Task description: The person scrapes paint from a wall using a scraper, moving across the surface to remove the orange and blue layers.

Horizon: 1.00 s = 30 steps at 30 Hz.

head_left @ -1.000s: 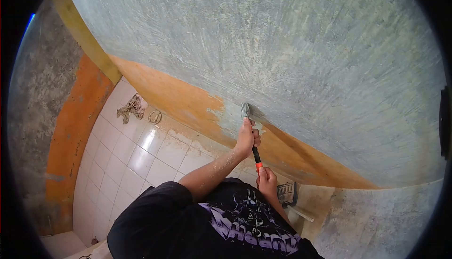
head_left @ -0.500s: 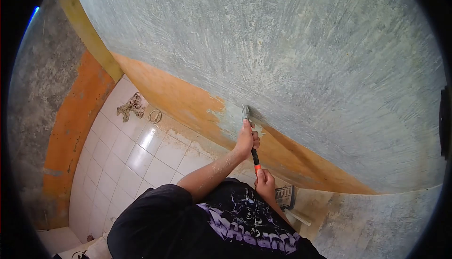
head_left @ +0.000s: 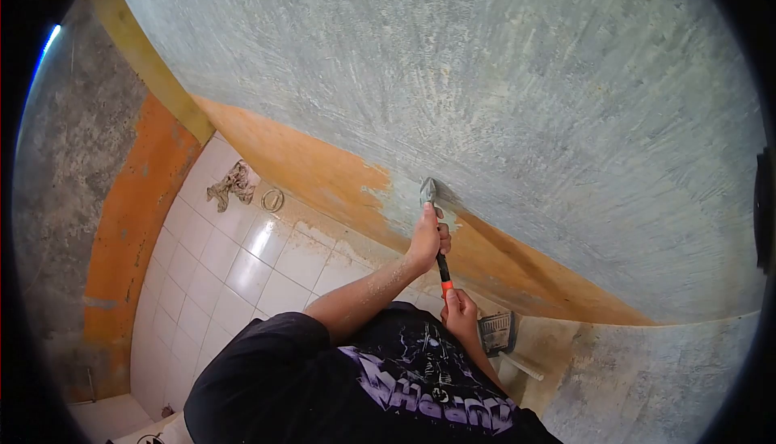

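My left hand (head_left: 425,240) is closed around the upper handle of a scraper-like tool (head_left: 444,268), its thumb stretched toward the metal head. The handle is black with an orange lower part. Lower down, my right hand (head_left: 461,311) grips the orange end. The grey metal head points away from me and touches or nearly touches the wall (head_left: 501,121), where scraped grey surface meets a band of orange paint (head_left: 315,165). The exact blade contact is hard to make out.
White floor tiles (head_left: 218,282) lie at the left, with a crumpled cloth (head_left: 233,185) and a ring-shaped object (head_left: 272,199) near the wall base. Dust lies along that base. A dark ridged tray-like object (head_left: 496,332) and a pale stick (head_left: 521,366) are beside my right forearm.
Both hands and the tool have shifted slightly right in the view, and the metal head looks turned a little. The floor and cloth have also shifted right, as the camera moved. The grip is unchanged.
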{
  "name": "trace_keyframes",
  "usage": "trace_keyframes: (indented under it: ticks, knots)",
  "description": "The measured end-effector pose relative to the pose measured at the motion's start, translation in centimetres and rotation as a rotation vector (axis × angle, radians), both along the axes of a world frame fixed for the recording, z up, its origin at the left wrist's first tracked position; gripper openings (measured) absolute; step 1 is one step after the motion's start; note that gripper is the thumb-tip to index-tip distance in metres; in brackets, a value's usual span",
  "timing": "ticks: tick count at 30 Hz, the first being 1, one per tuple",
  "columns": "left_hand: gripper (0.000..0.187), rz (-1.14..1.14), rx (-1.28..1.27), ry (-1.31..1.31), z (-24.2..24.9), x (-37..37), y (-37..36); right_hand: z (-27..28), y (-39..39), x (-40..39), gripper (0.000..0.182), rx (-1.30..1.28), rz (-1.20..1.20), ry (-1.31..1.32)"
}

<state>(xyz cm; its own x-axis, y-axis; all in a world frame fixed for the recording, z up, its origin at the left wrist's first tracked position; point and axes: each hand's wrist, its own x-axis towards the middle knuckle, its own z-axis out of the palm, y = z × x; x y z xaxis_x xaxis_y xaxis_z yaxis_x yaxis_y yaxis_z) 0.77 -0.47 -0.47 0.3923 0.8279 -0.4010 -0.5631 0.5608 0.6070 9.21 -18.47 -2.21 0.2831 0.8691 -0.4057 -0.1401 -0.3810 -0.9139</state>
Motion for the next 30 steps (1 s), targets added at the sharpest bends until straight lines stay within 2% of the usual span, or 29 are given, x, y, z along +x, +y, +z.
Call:
trace_keyframes:
  ticks: [8, 16, 22, 25, 30]
  knots:
    - [0.048, 0.008, 0.082, 0.134, 0.0, -0.3, 0.0, -0.8, 0.1, -1.0, 0.030, 0.008, 0.014, 0.003]
    - [0.049, -0.006, 0.059, 0.072, 0.2, -0.7, 0.1, -0.6, 0.0, -1.5, 0.029, 0.042, -0.030, -0.140]
    - [0.050, -0.021, 0.034, 0.063, 0.0, -0.7, 0.1, -0.3, -0.2, -1.8, 0.027, 0.012, -0.054, -0.076]
    - [0.050, -0.022, 0.021, 0.064, 0.1, -0.8, 0.1, -1.2, -0.1, -1.9, 0.030, 0.052, -0.044, -0.135]
    - [0.051, -0.033, 0.047, 0.111, 0.3, -0.8, 0.2, -0.9, 0.2, -1.4, 0.031, -0.009, -0.010, -0.037]
